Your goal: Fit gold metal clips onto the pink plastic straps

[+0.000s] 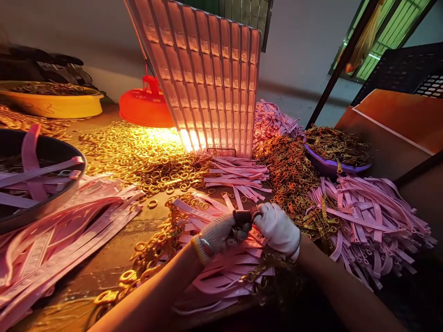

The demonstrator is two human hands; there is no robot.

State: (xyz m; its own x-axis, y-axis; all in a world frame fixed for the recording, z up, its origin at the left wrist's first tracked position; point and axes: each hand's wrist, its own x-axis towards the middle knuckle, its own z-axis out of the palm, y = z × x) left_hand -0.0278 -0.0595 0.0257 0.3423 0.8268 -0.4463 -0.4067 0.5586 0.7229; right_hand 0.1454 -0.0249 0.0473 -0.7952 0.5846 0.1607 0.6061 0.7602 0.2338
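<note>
My left hand (216, 235), in a knit glove with dark covering on the fingertips, is closed above a heap of pink straps (221, 276). My right hand (278, 228), in a white glove, is closed right beside it, and the fingers of both meet. Whatever they pinch is small and hidden between the fingers. Gold metal rings (147, 251) lie along the left of this strap heap. To the right of my right hand is a mound of gold clasps (289, 173). A short stack of pink straps (238, 175) lies just beyond my hands.
A glowing red lamp (143, 106) hangs low over spread gold rings (138, 157), beside an upright ribbed plastic tray (214, 69). A dark bowl (74, 191) with straps stands left, a yellow basin (79, 105) behind. Purple tray (320, 161) and more pink straps (374, 216) are right.
</note>
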